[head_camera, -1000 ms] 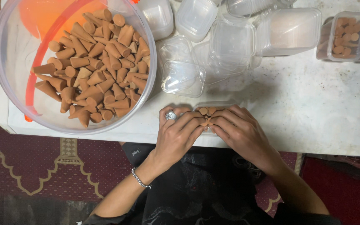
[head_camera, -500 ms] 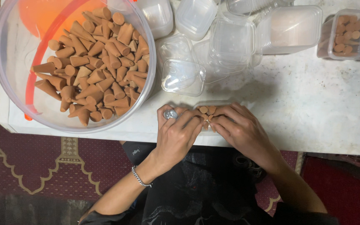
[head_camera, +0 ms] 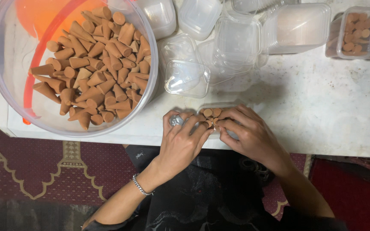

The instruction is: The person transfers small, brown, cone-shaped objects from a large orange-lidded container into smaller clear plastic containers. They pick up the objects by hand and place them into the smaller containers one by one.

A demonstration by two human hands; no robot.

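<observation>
Both hands meet at the desk's (head_camera: pixel 322 128) near edge, fingertips close together. Left hand (head_camera: pixel 180 143): palm down, fingers curled fwd & bunched, silver ring on one finger, thin silver chain bracelet at the wrist; forearm bare, running down-left. Right hand (head_camera: pixel 253 137): palm down, fingers bent inward toward the left hand's tips, thumb tucked under; forearm bare, angling down-right. Can't tell whether either hand's fingertips pinch anything. Wrists low, just off the desk edge.

White marbled tabletop (head_camera: pixel 322 111), dark red patterned carpet (head_camera: pixel 43 171) with tan outlines below, soft indoor light
</observation>
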